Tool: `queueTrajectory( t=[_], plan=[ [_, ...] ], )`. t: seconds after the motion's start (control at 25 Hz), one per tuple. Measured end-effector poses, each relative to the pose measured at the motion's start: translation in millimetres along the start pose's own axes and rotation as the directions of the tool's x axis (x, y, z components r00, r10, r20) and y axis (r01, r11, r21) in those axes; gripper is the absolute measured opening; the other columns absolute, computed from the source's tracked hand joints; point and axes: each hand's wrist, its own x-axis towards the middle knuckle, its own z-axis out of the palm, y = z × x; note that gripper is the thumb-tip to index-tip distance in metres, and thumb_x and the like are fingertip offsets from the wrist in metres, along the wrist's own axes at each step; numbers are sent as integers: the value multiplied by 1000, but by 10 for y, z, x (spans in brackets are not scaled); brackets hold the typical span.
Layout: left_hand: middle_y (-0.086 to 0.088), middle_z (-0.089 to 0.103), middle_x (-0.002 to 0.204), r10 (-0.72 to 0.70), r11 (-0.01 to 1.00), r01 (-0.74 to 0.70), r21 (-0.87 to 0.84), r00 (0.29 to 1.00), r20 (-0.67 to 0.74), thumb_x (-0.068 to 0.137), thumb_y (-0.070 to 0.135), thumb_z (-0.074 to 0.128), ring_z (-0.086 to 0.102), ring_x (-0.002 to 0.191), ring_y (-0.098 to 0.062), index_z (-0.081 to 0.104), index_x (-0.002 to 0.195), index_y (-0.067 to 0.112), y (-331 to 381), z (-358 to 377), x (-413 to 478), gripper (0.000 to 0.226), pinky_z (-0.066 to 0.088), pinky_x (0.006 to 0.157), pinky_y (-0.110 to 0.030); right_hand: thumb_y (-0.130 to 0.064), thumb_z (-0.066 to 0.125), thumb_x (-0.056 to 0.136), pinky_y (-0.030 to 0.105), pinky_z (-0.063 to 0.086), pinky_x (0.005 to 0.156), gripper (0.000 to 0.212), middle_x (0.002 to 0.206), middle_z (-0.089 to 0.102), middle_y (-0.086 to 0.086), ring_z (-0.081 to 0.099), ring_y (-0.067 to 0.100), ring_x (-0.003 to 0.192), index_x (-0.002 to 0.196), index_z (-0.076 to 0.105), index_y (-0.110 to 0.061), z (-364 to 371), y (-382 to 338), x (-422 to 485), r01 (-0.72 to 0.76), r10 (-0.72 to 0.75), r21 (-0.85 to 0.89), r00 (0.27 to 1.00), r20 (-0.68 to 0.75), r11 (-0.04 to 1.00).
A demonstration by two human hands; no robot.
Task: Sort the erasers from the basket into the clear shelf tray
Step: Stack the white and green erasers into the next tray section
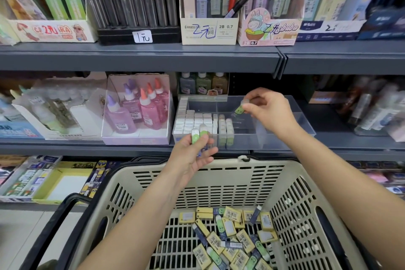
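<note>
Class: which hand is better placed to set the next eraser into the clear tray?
Right: the right hand pinches a green eraser over the clear plastic shelf tray; the left hand holds more erasers short of it.

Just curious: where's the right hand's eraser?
Head view, right of centre: the right hand pinches the green eraser over the clear tray, right of its eraser rows.

Basket (228, 173) before shelf tray (285, 116)
</note>
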Motion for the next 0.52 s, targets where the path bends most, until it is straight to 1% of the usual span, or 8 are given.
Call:
queueTrajectory(
  t=[0.08, 0.2, 0.24, 0.32, 0.36, 0.44, 0.52],
  plan=[
    [-4, 70, 90, -3, 1000, 3, -12, 1000, 5, 90, 19, 59, 71, 68, -13, 61, 102, 11, 8, -46, -11, 15, 52, 48, -20, -15, 67, 82, 24, 52, 75, 16, 75, 68, -9, 67, 11, 77, 76, 61, -29, 96, 43, 28, 42, -40, -94, 999, 23, 995],
    [-4, 71, 88, -8, 1000, 9, -18, 999, 32, 90, 17, 59, 70, 68, -14, 61, 106, 9, 8, -83, -32, 19, 53, 49, -21, -15, 65, 83, 24, 50, 75, 8, 78, 68, -5, 65, 13, 78, 81, 62, -22, 204, 96, 93, 80, -71, -184, 996, 56, 980],
    [-4, 71, 87, -10, 1000, 10, -16, 999, 42, 90, 16, 59, 70, 68, -15, 61, 108, 8, 14, -90, -37, 20, 53, 50, -21, -15, 64, 84, 24, 49, 77, 6, 79, 67, -5, 64, 14, 80, 83, 63, -21, 231, 118, 123, 90, -72, -226, 994, 86, 970],
    [-3, 71, 86, -16, 1000, 17, -13, 999, 48, 90, 16, 59, 70, 67, -15, 60, 109, 8, 26, -91, -37, 21, 53, 49, -21, -18, 62, 87, 28, 49, 85, 3, 85, 69, -1, 64, 17, 84, 88, 64, -19, 296, 160, 180, 84, -30, -295, 983, 182, 952],
    [-3, 71, 87, -20, 1000, 21, -12, 999, 47, 90, 16, 59, 70, 67, -15, 61, 109, 8, 30, -87, -36, 20, 52, 49, -21, -20, 60, 88, 32, 49, 88, 6, 89, 70, 2, 64, 18, 85, 92, 64, -18, 331, 180, 196, 71, 4, -320, 974, 228, 945],
    [-4, 70, 89, -25, 1000, 26, -9, 998, 52, 90, 15, 58, 70, 67, -14, 62, 106, 9, 35, -71, -33, 17, 52, 49, -20, -21, 55, 92, 38, 51, 88, 11, 97, 69, 6, 64, 21, 87, 98, 62, -15, 392, 220, 211, 48, 56, -362, 961, 271, 931],
    [-4, 71, 89, -30, 1000, 30, -5, 998, 60, 91, 15, 58, 70, 68, -15, 62, 106, 9, 35, -47, -28, 17, 52, 49, -21, -20, 49, 94, 37, 52, 84, 11, 103, 66, 9, 64, 24, 88, 100, 57, -14, 416, 237, 212, 38, 78, -397, 959, 271, 917]
  ],
)
